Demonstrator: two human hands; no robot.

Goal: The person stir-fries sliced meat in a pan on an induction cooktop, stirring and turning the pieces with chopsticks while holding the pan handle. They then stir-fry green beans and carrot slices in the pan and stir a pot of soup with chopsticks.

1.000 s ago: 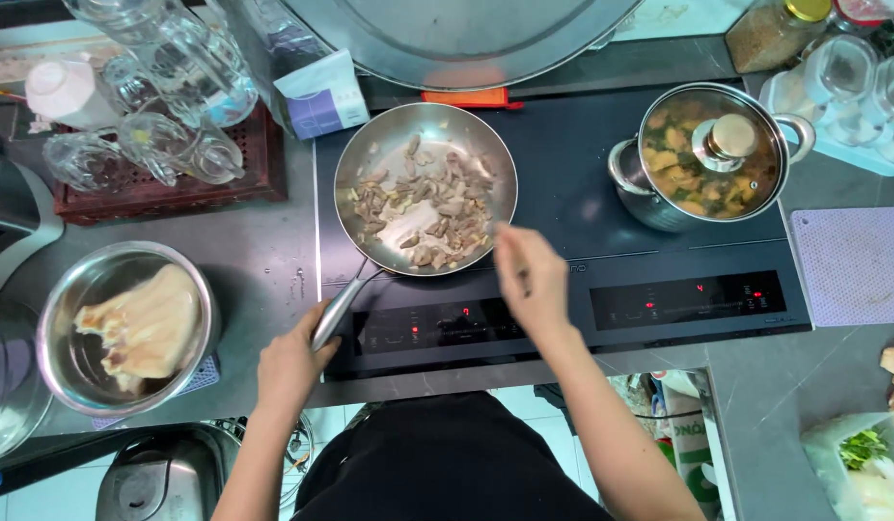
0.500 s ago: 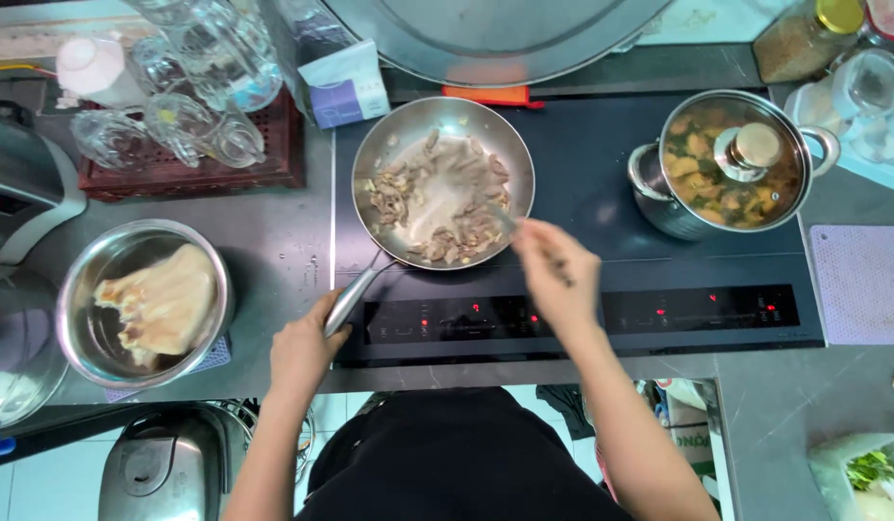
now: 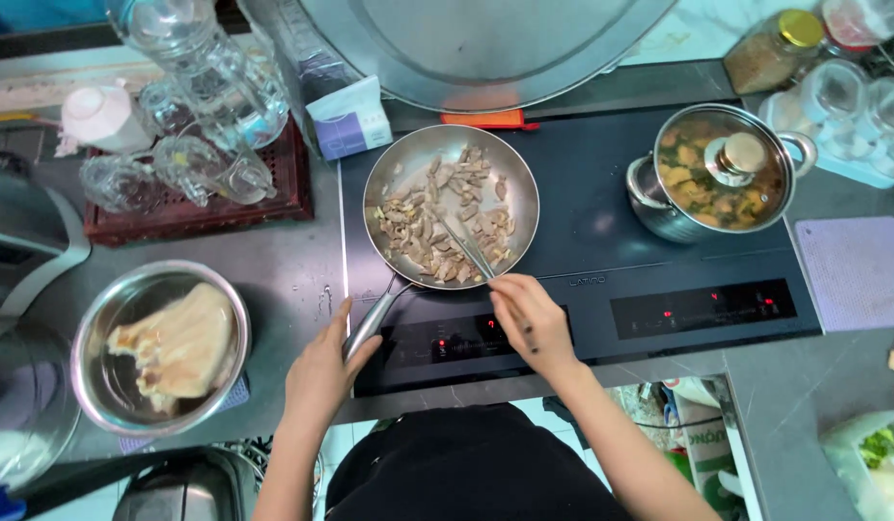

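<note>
A steel frying pan (image 3: 408, 164) with several pale meat pieces (image 3: 418, 236) sits on the black induction cooktop (image 3: 601, 232). My left hand (image 3: 323, 371) is wrapped around the pan's handle (image 3: 374, 316) at the cooktop's front left. My right hand (image 3: 529, 318) holds chopsticks (image 3: 463, 243) whose tips reach into the meat near the pan's front rim.
A lidded steel pot (image 3: 722, 169) of stew stands on the right burner. A steel bowl (image 3: 157, 342) with pale raw meat sits at the left. Glass cups on a red tray (image 3: 191, 198) are behind it. A large metal lid (image 3: 485, 43) leans at the back. Jars (image 3: 770, 48) stand at the back right.
The view has shifted slightly. My right hand has drawn back toward the pan's front edge with the chopsticks, and the meat is spread differently. My left hand stays on the handle.
</note>
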